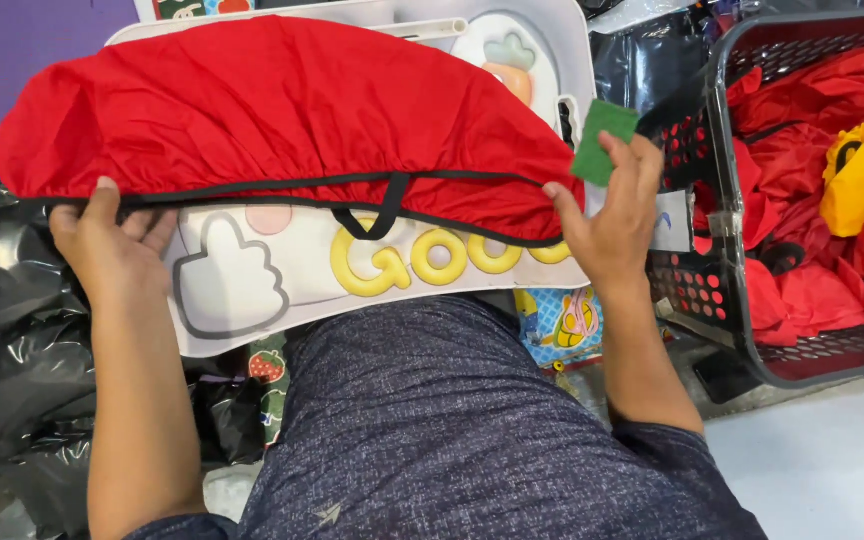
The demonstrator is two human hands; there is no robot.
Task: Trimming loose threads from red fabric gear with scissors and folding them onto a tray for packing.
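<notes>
- The left hand [112, 250] pinches the near left edge of a red fabric cover [272, 110], thumb on top of its black-trimmed hem and fingers curled beneath, closed on the cloth.
- The right hand [607, 215] grips the near right end of the same hem, with its thumb pressed on the fabric; its fingers are also closed on a small green rectangular pad [602, 140], which stands up between the fingertips.
- The red fabric cover lies stretched between the two hands across the far half of a white plastic board [252, 290], bulging into a gathered dome; a short black loop [382, 210] hangs from the middle of its hem.
- The white plastic board rests on the person's lap, on dark blue speckled trousers [452, 420]. Its bare near strip shows raised yellow letters and a grey outlined thumbs-up shape; its far right corner bears a raised carrot shape.
- To the right, just beside the board, stands a black perforated plastic basket [702, 290] filled with more red fabric pieces [802, 280] and one yellow piece [857, 175].
- Black plastic sheeting [12, 350] lies crumpled to the left and far right, and a colourful cartoon-printed mat [562, 325] peeks out below the board.
</notes>
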